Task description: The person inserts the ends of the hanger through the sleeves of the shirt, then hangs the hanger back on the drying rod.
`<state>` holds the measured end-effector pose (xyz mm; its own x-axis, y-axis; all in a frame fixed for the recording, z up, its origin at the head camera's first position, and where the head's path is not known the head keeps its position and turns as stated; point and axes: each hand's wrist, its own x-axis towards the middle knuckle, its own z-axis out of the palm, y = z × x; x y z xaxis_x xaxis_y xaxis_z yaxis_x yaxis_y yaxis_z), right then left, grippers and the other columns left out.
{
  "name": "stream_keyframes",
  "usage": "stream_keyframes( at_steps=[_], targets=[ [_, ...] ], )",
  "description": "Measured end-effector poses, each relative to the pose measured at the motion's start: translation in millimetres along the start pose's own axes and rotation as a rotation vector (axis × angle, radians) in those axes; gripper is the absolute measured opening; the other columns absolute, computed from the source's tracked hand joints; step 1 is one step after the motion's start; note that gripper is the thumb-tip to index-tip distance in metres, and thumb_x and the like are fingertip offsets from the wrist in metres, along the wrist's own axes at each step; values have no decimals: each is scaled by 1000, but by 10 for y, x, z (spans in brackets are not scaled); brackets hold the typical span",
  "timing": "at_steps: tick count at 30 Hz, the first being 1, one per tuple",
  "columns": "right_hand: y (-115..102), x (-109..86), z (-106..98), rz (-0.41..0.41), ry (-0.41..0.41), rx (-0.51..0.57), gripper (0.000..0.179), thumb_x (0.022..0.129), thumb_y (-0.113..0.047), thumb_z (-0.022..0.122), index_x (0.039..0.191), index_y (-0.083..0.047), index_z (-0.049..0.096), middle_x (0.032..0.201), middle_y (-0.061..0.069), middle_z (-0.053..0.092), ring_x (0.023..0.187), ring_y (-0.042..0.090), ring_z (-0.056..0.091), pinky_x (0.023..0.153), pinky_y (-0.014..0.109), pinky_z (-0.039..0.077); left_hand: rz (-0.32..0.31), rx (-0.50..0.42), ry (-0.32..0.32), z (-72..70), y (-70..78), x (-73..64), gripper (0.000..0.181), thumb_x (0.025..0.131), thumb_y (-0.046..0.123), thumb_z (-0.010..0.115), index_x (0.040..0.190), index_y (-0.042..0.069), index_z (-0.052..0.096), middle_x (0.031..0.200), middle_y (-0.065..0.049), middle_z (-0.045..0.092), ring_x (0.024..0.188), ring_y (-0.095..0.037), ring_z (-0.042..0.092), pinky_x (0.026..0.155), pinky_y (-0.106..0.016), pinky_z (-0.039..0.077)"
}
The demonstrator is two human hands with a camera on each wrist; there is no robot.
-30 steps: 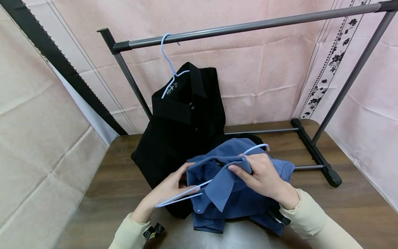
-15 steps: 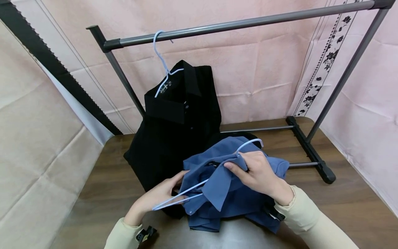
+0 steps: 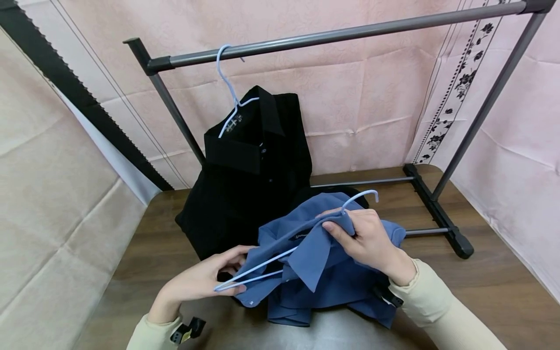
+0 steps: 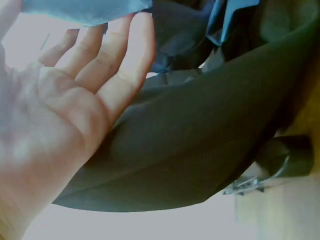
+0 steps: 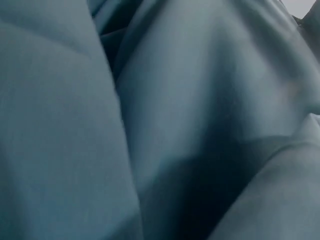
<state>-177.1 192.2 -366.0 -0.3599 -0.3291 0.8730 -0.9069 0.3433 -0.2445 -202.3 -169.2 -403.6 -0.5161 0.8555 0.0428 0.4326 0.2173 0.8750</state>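
A blue collared shirt (image 3: 341, 287) lies bunched at the front, with a light-blue hanger (image 3: 262, 265) partly inside its neck. My right hand (image 3: 365, 238) pinches the collar around the hanger's neck, thumb in front; the hook sticks out above it. My left hand (image 3: 205, 277) holds the shirt's front edge, the thumb beside the hanger's exposed left end and the fingers behind the cloth. In the left wrist view, the fingertips of the left hand (image 4: 75, 105) meet the blue cloth (image 4: 85, 12). Blue fabric (image 5: 175, 100) fills the right wrist view, where the right hand is hidden.
A black shirt (image 3: 245, 194) hangs on another light-blue hanger (image 3: 225, 80) at the left of a grey metal rack (image 3: 332, 41). The rack stands on a wooden table (image 3: 144, 262). Pink cloth (image 3: 341, 116) covers the wall behind.
My left hand has moved left, drawing the shirt's front edge out toward the hanger's left end. The right hand keeps its grip on the collar, and the hanger's hook has shifted slightly up and right.
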Motion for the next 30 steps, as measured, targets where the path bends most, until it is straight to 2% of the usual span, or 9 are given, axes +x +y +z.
stream_keyframes(
  at_steps=[6,10,12,20,22,25,27,30],
  targets=[
    [20,-17,-8,-10,-28,-3,38,107,-33,52,109,-1,73,94,6,76,57,0,56,51,13,37,-48,70,-43,-52,104,-96,53,98,14,66,145,22,44,104,1,64,94,-15,63,82,-32,54],
    [23,-41,-2,-10,-59,8,39,107,-31,51,111,1,73,98,8,76,60,0,59,54,15,41,-84,81,-51,-115,168,-172,55,97,11,64,147,25,43,106,0,63,95,-17,61,78,-33,54],
    [17,-51,-2,-10,-76,6,39,107,-31,51,113,1,72,98,7,76,57,-2,55,53,15,38,-95,90,-50,-146,195,-202,57,97,10,65,147,27,43,108,0,63,98,-18,61,79,-34,54],
    [14,-99,-17,-46,-122,-14,40,108,-31,48,119,0,71,84,-1,73,55,-3,52,52,13,37,-155,157,-31,-208,290,-258,60,96,12,68,147,31,43,115,4,63,103,-16,61,91,-31,52],
    [15,-106,-25,-47,-132,-16,40,108,-31,48,119,0,71,69,-8,62,50,-4,43,50,12,33,-172,171,-28,-224,312,-265,60,96,14,68,147,31,43,116,5,63,105,-16,61,92,-30,51],
    [11,-113,-31,-46,-149,-18,40,108,-32,47,118,-1,70,61,-13,48,48,-3,36,50,11,31,-184,185,-33,-250,341,-272,60,95,13,68,147,31,44,115,5,63,104,-15,60,91,-30,51],
    [9,-113,-30,-56,-157,-19,39,108,-31,47,117,0,70,62,-13,48,49,-3,39,52,12,35,-185,196,-35,-268,356,-275,60,95,11,68,147,30,44,114,5,63,104,-15,60,91,-30,50],
    [15,-103,-31,-89,-147,-19,38,108,-30,48,115,1,70,68,-12,57,51,-3,44,55,13,41,-183,209,-42,-294,381,-273,60,94,9,67,146,31,46,113,5,64,102,-15,61,90,-30,51]
  ],
)
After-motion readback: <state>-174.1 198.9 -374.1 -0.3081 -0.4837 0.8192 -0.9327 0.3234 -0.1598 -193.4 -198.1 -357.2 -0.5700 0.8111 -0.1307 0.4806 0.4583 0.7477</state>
